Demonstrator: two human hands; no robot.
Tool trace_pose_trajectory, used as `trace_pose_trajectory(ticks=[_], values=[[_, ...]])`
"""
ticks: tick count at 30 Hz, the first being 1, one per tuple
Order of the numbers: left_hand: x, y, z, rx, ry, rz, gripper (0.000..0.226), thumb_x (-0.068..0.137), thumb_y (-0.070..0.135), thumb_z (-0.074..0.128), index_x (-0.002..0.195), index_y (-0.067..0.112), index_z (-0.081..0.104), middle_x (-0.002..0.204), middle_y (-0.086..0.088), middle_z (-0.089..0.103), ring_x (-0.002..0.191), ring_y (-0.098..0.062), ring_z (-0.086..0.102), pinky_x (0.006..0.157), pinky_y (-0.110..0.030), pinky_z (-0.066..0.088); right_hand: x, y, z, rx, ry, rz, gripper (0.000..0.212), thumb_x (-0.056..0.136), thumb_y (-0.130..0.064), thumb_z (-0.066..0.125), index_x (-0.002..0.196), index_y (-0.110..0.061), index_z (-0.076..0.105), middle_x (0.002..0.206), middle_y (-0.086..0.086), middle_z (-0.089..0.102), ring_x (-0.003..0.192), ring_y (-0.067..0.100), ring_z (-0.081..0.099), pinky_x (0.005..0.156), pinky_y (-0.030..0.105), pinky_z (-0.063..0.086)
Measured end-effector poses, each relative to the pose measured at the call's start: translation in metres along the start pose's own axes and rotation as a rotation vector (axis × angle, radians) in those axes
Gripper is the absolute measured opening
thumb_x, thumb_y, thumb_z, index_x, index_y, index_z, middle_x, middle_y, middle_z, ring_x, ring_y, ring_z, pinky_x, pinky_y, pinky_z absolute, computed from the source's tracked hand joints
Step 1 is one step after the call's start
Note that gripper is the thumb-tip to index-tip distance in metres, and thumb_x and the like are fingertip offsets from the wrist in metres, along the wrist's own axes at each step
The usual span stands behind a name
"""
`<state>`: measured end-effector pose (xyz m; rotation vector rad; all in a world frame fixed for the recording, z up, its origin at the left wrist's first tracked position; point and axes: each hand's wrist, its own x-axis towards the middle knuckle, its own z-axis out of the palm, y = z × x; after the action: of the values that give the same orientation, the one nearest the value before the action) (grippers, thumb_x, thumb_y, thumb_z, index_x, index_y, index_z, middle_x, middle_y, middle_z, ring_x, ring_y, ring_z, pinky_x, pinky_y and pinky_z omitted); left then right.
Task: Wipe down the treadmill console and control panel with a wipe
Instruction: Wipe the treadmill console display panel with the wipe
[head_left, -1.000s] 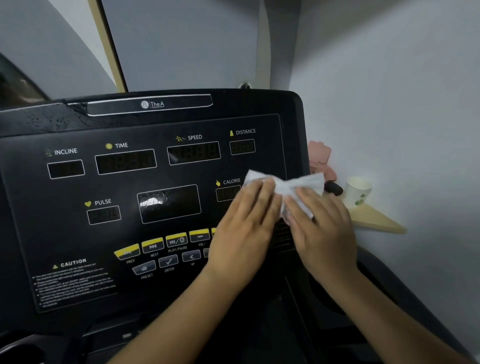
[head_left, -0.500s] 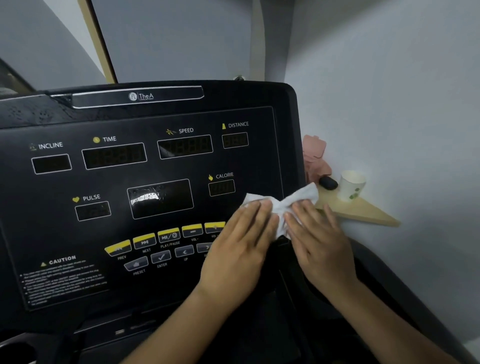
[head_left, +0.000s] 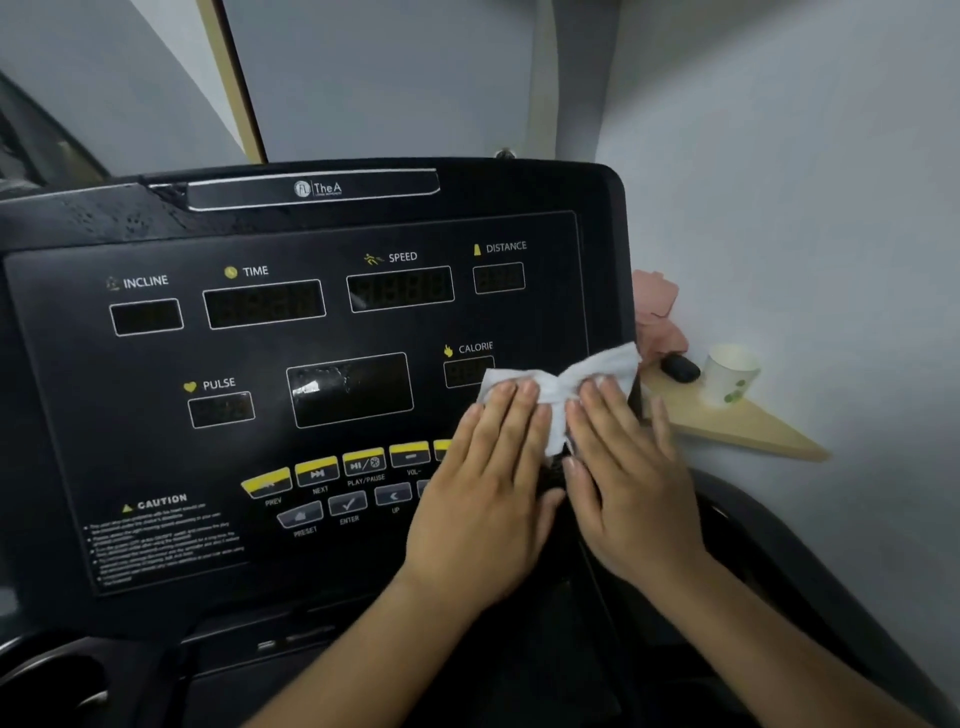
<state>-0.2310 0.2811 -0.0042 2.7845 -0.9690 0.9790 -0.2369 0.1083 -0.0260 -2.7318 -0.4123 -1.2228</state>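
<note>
Both hands flat, open grip: left hand (head_left: 488, 499) & right hand (head_left: 628, 483) press wipe (head_left: 558, 387) on console (head_left: 363, 338), prob. under fingertips.

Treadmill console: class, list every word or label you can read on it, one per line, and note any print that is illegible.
All on the console:
"TheA": top bar
"INCLINE", "TIME", "SPEED", "DISTANCE": upper displays
"PULSE", "CALORIE": middle displays
"PREV", "NEXT", "PLAY/PAUSE", "VOL-": yellow buttons
"PRESET", "ENTER", "UP": grey buttons
"CAUTION": warning heading
Warning text below: too small
Display digits: unlit, unreadable
</note>
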Motion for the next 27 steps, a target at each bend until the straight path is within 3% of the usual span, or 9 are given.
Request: trace_pose_trajectory(ticks=[3,6,8,10,15,18,22,25,27], values=[[0.023,-0.003,-0.008,-0.013,0.032,-0.062,0.058,0.102,0.033,0.034,0.147,-0.003,0.038,0.156,-0.024,0.029,0.148,-0.035,0.022,0.121,-0.048,0.017,0.035,-0.003,-0.012,-0.023,0.035,0.004,0.04,0.101,-0.023,0.038,0.132,-0.007,0.057,0.142,0.011,0.052,0.139,0.023,0.04,0.113,0.059,0.025],[0.031,-0.007,-0.019,-0.057,0.06,-0.057,0.051,0.098,0.025,0.035,0.136,-0.005,0.053,0.147,-0.026,0.045,0.142,-0.037,0.035,0.119,-0.048,0.025,0.057,-0.008,-0.03,0.015,0.124,0.026,0.027,0.096,-0.019,0.05,0.11,-0.008,0.071,0.123,0.012,0.066,0.118,0.028,0.058,0.099,0.051,0.044],[0.026,-0.012,-0.022,-0.074,0.073,-0.024,0.05,0.095,0.019,0.035,0.135,-0.004,0.054,0.146,-0.025,0.047,0.142,-0.036,0.036,0.117,-0.047,0.029,0.06,-0.015,-0.033,0.066,0.171,-0.032,0.022,0.095,-0.012,0.054,0.106,-0.004,0.071,0.116,0.015,0.065,0.106,0.029,0.059,0.087,0.041,0.052],[0.02,-0.018,-0.023,-0.069,0.07,-0.01,0.052,0.093,0.016,0.033,0.139,0.0,0.051,0.149,-0.021,0.045,0.144,-0.033,0.033,0.118,-0.046,0.029,0.061,-0.019,-0.024,0.098,0.165,-0.142,0.022,0.094,-0.003,0.053,0.108,0.0,0.07,0.113,0.018,0.064,0.103,0.029,0.059,0.088,0.038,0.052],[0.002,-0.041,-0.034,-0.028,0.032,-0.021,0.052,0.09,0.014,0.036,0.137,0.003,0.055,0.149,-0.019,0.045,0.144,-0.032,0.034,0.117,-0.045,0.03,0.068,-0.018,-0.003,0.13,0.064,-0.232,0.033,0.09,-0.002,0.05,0.118,0.0,0.066,0.125,0.017,0.062,0.116,0.03,0.054,0.099,0.042,0.045],[-0.014,-0.056,-0.04,0.007,0.05,-0.062,0.046,0.091,0.02,0.044,0.13,0.003,0.061,0.148,-0.02,0.046,0.142,-0.035,0.037,0.115,-0.05,0.033,0.081,-0.017,-0.009,0.059,0.108,-0.141,0.036,0.09,-0.006,0.047,0.121,-0.002,0.064,0.132,0.017,0.058,0.123,0.032,0.049,0.101,0.047,0.043],[-0.032,-0.066,-0.042,0.036,0.012,-0.17,0.046,0.091,0.023,0.05,0.133,0.008,0.058,0.152,-0.018,0.041,0.146,-0.034,0.03,0.114,-0.054,0.033,0.06,-0.052,0.003,0.082,-0.028,-0.074,0.047,0.098,-0.019,0.039,0.141,-0.003,0.046,0.153,0.015,0.037,0.146,0.032,0.022,0.118,0.049,0.021],[-0.035,-0.066,-0.042,0.026,0.003,-0.189,0.044,0.094,0.026,0.05,0.134,0.012,0.056,0.153,-0.014,0.04,0.147,-0.032,0.028,0.113,-0.055,0.032,0.047,-0.054,0.008,0.066,-0.12,-0.198,0.054,0.1,-0.031,0.038,0.149,-0.009,0.034,0.159,0.01,0.024,0.149,0.028,0.011,0.119,0.05,0.017],[-0.036,-0.068,-0.043,0.031,-0.002,-0.177,0.047,0.095,0.029,0.048,0.139,0.012,0.054,0.154,-0.015,0.039,0.147,-0.032,0.027,0.113,-0.055,0.032,0.059,-0.036,0.002,0.049,-0.112,-0.125,0.056,0.099,-0.033,0.039,0.15,-0.011,0.031,0.16,0.007,0.021,0.15,0.025,0.009,0.12,0.049,0.015]])
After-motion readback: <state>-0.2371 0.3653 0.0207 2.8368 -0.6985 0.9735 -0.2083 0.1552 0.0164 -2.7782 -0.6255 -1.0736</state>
